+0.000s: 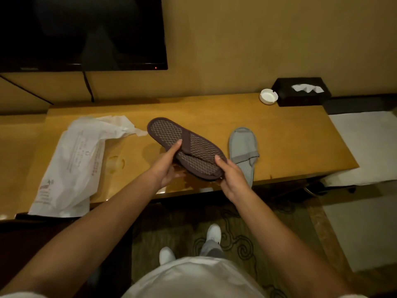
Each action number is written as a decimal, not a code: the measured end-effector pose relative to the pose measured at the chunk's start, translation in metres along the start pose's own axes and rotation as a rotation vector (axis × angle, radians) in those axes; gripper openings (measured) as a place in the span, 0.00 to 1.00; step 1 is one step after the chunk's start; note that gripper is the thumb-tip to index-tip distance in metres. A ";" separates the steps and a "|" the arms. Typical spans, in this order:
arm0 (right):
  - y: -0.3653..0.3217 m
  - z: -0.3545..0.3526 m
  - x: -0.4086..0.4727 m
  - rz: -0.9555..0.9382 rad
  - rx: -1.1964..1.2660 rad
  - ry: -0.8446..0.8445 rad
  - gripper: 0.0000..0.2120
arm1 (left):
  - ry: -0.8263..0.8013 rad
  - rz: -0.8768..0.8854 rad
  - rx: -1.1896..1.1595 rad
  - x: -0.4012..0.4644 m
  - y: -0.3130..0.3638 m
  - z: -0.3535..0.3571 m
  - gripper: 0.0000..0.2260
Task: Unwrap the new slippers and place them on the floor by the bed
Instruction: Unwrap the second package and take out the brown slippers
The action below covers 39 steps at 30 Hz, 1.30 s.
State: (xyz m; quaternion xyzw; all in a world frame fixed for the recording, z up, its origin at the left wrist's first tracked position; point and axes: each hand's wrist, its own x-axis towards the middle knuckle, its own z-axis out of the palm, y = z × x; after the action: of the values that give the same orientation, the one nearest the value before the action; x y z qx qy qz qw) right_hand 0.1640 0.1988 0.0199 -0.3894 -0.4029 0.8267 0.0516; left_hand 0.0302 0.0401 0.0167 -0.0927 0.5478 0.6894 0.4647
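left hand (pixel 166 166): gripping the near-left edge of the brown slipper (pixel 184 147), fingers curled up over the sole, palm underneath

right hand (pixel 231 176): wrapped round the heel end of the same slipper, thumb on top of the sole, other fingers tucked under where I can't see them

brown slipper: held sole-up just over the desk (pixel 290 136), honeycomb grip pattern facing the camera, toe end pointing up-left, a darker band running across the middle

grey slipper (pixel 243 151): lying flat on the desk right beside the brown one, on its right, open toe pointing away, heel hanging near the front edge

wrapper (pixel 75 164): white plastic bag with red print, crumpled and torn open, on the left part of the desk, well apart from the hands

ashtray (pixel 268 96): small white one at the back right of the desk, touching or almost touching the tissue box (pixel 300 92)

tissue box: black, a white tissue poking out the top

TV (pixel 81 33): dark screen on the wall up top left, tiny red light on the bezel

floor: patterned carpet (pixel 236 244), white shoes (pixel 212 232) below
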 end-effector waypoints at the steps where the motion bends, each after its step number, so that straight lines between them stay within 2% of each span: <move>1: 0.004 -0.004 -0.005 0.038 -0.005 -0.051 0.17 | -0.016 0.037 -0.065 0.003 -0.001 0.002 0.22; 4: 0.018 -0.009 -0.017 0.127 -0.109 -0.208 0.16 | 0.006 0.178 -0.164 0.008 0.001 0.005 0.23; 6: 0.022 -0.011 -0.021 0.160 -0.194 -0.263 0.18 | 0.084 0.179 -0.150 0.009 -0.003 0.008 0.23; 11: 0.016 -0.018 -0.018 0.212 -0.417 -0.300 0.21 | 0.157 0.133 0.009 0.015 -0.015 0.013 0.15; 16: 0.024 -0.023 -0.011 0.273 -0.707 -0.317 0.23 | 0.183 0.116 0.137 0.022 -0.022 0.008 0.17; 18: 0.027 -0.029 -0.005 0.176 -0.788 -0.216 0.18 | 0.189 0.110 0.155 0.023 -0.023 0.006 0.17; 19: 0.025 -0.036 -0.001 0.107 -0.799 -0.104 0.14 | 0.193 0.107 0.150 0.024 -0.022 0.004 0.16; 22: 0.011 -0.066 0.008 -0.139 -0.857 0.365 0.08 | 0.207 0.092 0.107 0.026 -0.019 -0.002 0.17; 25: -0.007 -0.098 0.015 -0.235 -0.945 0.647 0.12 | 0.225 0.092 0.075 0.027 -0.017 -0.008 0.19; 27: -0.013 -0.111 0.020 -0.183 -0.989 0.698 0.18 | 0.236 0.094 0.053 0.027 -0.015 -0.010 0.20; 31: -0.009 -0.120 0.029 -0.015 -0.973 0.686 0.27 | 0.240 0.103 0.039 0.026 -0.012 -0.012 0.21; 34: -0.003 -0.117 0.035 0.142 -0.745 0.624 0.34 | 0.239 0.108 0.046 0.024 -0.009 -0.013 0.22; 36: -0.002 -0.114 0.038 0.212 -0.565 0.579 0.34 | 0.233 0.109 0.049 0.023 -0.009 -0.013 0.22; 39: -0.004 -0.112 0.042 0.253 -0.566 0.523 0.34 | 0.228 0.109 0.052 0.020 -0.009 -0.015 0.22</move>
State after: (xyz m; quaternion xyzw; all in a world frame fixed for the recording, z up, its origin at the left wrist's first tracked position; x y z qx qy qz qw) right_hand 0.2110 0.2881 -0.0440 -0.6318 -0.5369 0.5559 -0.0589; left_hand 0.0199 0.0385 -0.0074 -0.1286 0.6188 0.6843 0.3637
